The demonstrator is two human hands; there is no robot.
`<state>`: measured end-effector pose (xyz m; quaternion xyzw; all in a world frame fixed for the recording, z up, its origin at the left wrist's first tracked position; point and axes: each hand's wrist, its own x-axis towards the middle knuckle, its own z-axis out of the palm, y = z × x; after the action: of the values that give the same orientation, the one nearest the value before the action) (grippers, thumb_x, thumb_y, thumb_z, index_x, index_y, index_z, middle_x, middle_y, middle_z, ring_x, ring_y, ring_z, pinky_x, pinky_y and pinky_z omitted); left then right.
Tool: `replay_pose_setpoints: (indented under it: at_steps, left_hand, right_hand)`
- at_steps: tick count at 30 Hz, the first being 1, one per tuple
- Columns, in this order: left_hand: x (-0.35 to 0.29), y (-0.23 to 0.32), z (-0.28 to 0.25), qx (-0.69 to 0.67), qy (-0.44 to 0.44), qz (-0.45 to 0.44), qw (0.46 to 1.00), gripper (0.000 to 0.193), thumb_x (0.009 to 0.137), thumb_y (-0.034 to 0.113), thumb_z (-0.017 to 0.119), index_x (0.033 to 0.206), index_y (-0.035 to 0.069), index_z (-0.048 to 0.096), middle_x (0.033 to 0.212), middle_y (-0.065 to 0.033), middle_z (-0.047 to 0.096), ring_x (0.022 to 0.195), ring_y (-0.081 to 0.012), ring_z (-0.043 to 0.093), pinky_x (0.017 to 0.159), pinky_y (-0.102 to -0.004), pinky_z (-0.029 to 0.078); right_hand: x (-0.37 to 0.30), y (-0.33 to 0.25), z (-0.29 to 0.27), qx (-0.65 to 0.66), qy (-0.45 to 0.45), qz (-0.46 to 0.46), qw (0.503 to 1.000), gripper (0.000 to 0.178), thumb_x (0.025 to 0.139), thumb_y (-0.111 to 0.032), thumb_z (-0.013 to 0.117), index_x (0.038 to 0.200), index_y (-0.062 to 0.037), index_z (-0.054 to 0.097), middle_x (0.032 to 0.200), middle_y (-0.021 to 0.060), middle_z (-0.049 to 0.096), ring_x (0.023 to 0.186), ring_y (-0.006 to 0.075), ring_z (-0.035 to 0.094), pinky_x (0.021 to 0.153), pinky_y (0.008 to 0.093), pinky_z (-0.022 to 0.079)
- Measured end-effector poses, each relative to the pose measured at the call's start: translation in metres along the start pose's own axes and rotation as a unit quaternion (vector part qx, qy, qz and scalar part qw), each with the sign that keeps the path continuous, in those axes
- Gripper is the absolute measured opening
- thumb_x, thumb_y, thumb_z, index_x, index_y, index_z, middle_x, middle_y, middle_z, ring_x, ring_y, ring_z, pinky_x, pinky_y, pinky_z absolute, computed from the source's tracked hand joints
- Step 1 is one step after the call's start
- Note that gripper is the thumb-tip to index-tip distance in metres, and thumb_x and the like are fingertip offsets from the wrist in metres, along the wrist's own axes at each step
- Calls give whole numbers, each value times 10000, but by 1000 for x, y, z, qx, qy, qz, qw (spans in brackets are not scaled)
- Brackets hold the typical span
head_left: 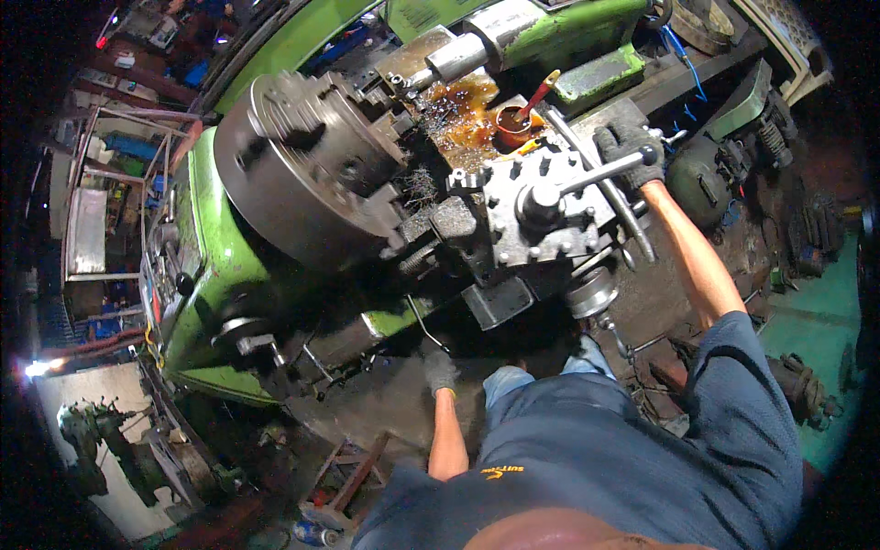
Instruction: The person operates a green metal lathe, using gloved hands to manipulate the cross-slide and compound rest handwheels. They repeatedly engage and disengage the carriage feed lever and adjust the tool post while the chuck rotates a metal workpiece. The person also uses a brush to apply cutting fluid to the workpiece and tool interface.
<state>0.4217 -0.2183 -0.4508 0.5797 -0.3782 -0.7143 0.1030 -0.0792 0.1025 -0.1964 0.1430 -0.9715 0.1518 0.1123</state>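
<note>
My gloved left hand (440,368) hangs low at the front of a green lathe, by the lower end of a thin bent lever (423,321). Shadow hides its fingers, so I cannot tell if they grip the lever. My gloved right hand (632,151) reaches over the carriage, beside the square tool post (541,215). The tool post's lever (600,174) crosses in front of that glove, its dark knob over the palm. A long metal bar (632,229) runs close by the fingers; their grip is unclear. The big jawed chuck (302,174) at left looks partly smeared.
Behind the tool post stands a cup (511,126) of dark liquid with a red-handled brush (541,92) in it. Brown fluid and metal chips (463,115) coat the slide. The tailstock (568,41) lies beyond. A handwheel (593,293) sticks out toward my legs.
</note>
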Motion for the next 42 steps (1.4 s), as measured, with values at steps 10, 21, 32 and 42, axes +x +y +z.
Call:
replay_pose_setpoints:
  at_steps: [10,21,32,42]
  left_hand:
    - [-248,206,263,180,18,675,715,154,956,117,619,1040,-3,668,922,-65,674,809,-128,617,732,-277,507]
    - [-276,226,401,378,-41,794,475,245,895,335,651,889,109,745,835,-101,714,774,-312,666,740,-421,500]
    - [-276,217,401,400,-18,761,511,196,898,251,612,900,91,725,870,-139,690,850,-352,641,776,-443,484]
    - [-284,221,402,342,-45,790,507,171,862,231,638,784,84,675,743,-137,613,727,-349,592,668,-448,441]
  right_hand:
    - [-5,-2,-17,55,-67,-26,996,318,926,-413,519,1010,-142,664,979,177,699,905,393,668,798,507,503]
    - [-3,7,-21,77,-115,-54,989,449,973,-456,398,1168,-112,612,980,194,710,926,386,688,806,548,518]
    - [-9,12,-32,150,-92,-50,983,358,913,-423,503,979,-106,656,919,204,699,883,412,677,779,547,507]
    - [-10,9,-34,144,-89,-49,984,339,908,-433,524,954,-120,646,883,193,700,830,402,680,760,540,502]
